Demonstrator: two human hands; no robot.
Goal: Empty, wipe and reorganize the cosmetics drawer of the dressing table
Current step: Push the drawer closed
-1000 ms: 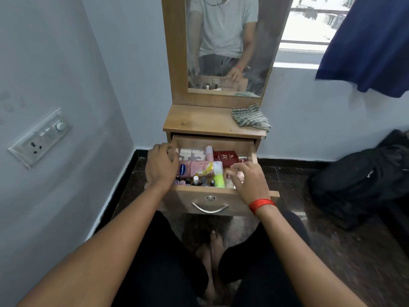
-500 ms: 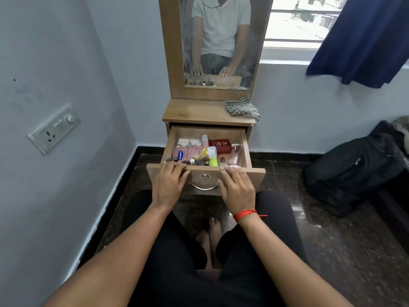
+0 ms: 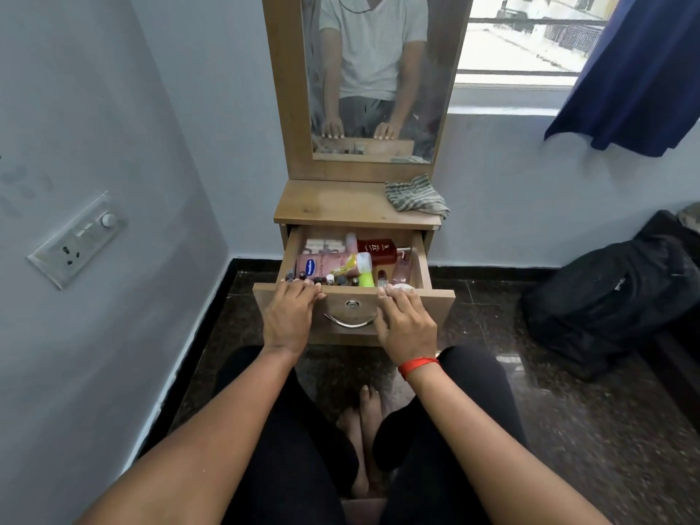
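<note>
1. Small vials (image 3: 333, 279) behind the drawer's front wall are partly hidden and too small to identify.
2. The drawer (image 3: 435, 299), pulled out under the counter (image 3: 341, 202), holds a pink lotion tube (image 3: 322, 264) and a red bottle (image 3: 378, 248).
3. Both lie sideways, with their caps to the right.
4. The left hand (image 3: 289, 316) and right hand (image 3: 407, 323) rest flat on the drawer front, fingers together.

A home bedroom corner: a wooden dressing table (image 3: 341, 206) with mirror (image 3: 375, 77), a window (image 3: 522, 43) and a backpack (image 3: 606, 297).
</note>
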